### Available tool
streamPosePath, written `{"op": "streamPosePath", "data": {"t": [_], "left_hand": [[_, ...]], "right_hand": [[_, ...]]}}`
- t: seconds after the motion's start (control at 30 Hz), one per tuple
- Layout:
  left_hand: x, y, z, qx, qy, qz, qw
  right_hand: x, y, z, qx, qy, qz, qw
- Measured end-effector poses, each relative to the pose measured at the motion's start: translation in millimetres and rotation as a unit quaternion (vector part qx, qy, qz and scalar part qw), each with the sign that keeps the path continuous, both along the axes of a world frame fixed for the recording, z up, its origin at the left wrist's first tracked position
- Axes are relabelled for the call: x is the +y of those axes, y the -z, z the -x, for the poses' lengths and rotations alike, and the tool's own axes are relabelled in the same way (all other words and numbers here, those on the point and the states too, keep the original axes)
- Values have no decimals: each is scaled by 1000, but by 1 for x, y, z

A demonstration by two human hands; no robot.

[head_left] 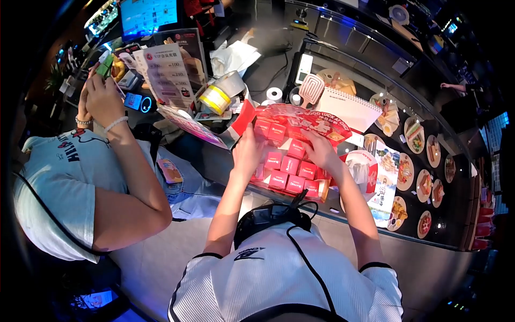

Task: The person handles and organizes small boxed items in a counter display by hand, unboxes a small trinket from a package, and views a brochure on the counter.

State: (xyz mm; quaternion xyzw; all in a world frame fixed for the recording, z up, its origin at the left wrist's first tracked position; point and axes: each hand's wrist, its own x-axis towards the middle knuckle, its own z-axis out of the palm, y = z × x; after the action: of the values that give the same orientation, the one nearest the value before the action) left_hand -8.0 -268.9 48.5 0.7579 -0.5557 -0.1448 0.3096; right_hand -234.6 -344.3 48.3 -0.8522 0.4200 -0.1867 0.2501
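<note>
In front of me is a red printed package (327, 122), its top edge lettered "GOOD LUCK". Several small red boxes (291, 165) with white lettering fill it, sitting close together in rows. My left hand (248, 152) is closed on the package's left side, thumb toward the boxes. On the right, my right hand (323, 152) has its fingers bent over the package's upper right part, beside the boxes; its fingertips are partly hidden. A white and red rounded packet (360, 170) lies just right of my right wrist.
A spiral-bound calendar (348, 107), a pink hairbrush (311, 89) and yellow tape rolls (215, 100) are on the counter. Plates of food (414, 136) show at the right. Left, another person (80, 182) holds a green item near a standing menu card (167, 72).
</note>
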Motion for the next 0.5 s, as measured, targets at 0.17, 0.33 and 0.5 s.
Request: {"op": "streamPosePath", "data": {"t": [0.17,0.33,0.5], "left_hand": [[31,-18,9,22,-16,83,996],[41,-12,7,118,-18,152,981],[47,-13,9,94,-10,185,978]], "right_hand": [[5,-10,1,61,-43,-39,996],[13,-11,-9,124,-27,-45,991],[4,-4,-21,168,0,-32,985]]}}
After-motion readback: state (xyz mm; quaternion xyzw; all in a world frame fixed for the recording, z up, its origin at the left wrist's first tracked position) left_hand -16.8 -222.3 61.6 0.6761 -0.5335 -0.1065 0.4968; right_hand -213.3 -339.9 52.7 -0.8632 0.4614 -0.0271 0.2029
